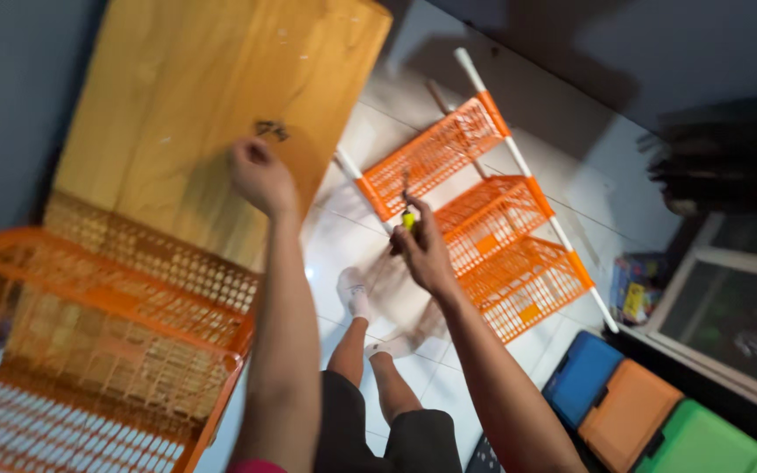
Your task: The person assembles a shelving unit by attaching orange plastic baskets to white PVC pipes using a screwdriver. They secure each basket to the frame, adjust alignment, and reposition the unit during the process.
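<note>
My left hand (260, 175) is closed into a fist over the lower edge of a wooden board (212, 96), with nothing visible in it. My right hand (420, 248) grips a small screwdriver with a yellow-green handle (407, 217), its shaft pointing up toward an orange plastic rack with white poles (484, 219) that lies on the tiled floor. An orange mesh basket (107, 342) sits close at the lower left, beside my left forearm.
My legs and socked feet (358, 302) stand on the white tiled floor (330, 245). Blue (582, 375), orange (628, 412) and green (703, 442) plastic boxes line the lower right. A glass-fronted cabinet (729, 307) and a small colourful box (633, 289) stand at right.
</note>
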